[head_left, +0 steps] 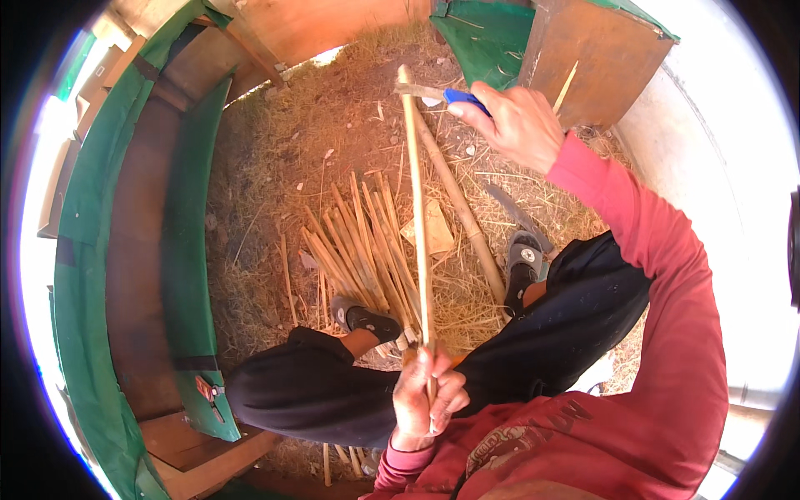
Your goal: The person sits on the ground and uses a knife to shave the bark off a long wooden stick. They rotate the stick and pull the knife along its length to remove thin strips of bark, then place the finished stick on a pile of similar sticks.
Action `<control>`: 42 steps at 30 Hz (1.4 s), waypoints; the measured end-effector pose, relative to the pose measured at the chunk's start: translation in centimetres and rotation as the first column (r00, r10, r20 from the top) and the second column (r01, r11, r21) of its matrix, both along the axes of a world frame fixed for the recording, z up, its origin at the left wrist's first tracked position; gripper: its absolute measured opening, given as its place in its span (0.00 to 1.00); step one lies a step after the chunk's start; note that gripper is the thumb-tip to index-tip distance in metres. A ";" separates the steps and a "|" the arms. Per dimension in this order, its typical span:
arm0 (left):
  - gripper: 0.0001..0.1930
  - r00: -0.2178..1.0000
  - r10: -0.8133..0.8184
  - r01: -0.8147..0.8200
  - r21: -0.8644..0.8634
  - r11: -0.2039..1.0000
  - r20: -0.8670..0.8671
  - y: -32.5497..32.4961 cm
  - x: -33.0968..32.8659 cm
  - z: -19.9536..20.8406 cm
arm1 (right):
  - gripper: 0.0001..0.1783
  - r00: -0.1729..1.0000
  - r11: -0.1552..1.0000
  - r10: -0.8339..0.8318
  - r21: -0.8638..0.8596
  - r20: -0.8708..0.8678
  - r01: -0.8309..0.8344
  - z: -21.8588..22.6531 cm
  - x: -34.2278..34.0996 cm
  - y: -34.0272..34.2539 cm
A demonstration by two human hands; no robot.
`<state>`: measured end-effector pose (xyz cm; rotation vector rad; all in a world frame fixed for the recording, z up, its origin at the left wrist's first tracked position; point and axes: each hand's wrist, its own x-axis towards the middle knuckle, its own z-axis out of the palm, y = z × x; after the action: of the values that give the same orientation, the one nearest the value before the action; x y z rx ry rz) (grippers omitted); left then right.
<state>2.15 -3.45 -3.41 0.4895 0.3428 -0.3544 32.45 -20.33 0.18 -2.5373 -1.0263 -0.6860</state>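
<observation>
Dressed in a red long-sleeved top (679, 308), printed toward five o'clock with dark lettering (575, 409) and a pale-and-dark motif (497, 448). Bare at the right hand (525, 125), between one and two, and left hand (411, 400), six. Clad in loose black trousers (325, 387); shod in grey-and-black footwear (524, 257) with pale round marks, three and seven.

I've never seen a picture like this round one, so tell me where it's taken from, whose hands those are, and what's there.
There's no machine here. A wide fisheye camera on a person's head looks down, so straight edges bend. The bare hands are that seated person's own. The left hand grips the near end of a long, pale stick. The right hand holds a blue-handled knife, its blade at the stick's far end. On the straw-strewn ground lie a pile of split sticks and a longer pole.
</observation>
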 end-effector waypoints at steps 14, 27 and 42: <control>0.20 1.000 0.023 -0.023 0.048 0.999 0.005 0.0 1.1 -0.5 | 0.25 0.979 0.978 0.036 -0.192 -0.200 -0.075 -1.1 -3.1 0.9; 0.19 0.999 0.021 -0.019 0.073 0.997 -0.027 -0.8 1.0 -1.0 | 0.21 0.866 0.910 0.398 0.008 -0.301 -0.415 0.5 -6.5 -0.9; 0.21 0.988 -0.094 0.078 0.126 0.989 0.121 -1.0 -1.1 0.6 | 0.34 0.899 0.902 -0.430 0.006 -0.080 0.431 0.8 4.1 -5.7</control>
<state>1.09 -4.44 -2.79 0.6440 0.2211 -0.3859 36.60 -26.02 0.99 -2.7712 -0.4219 -0.6957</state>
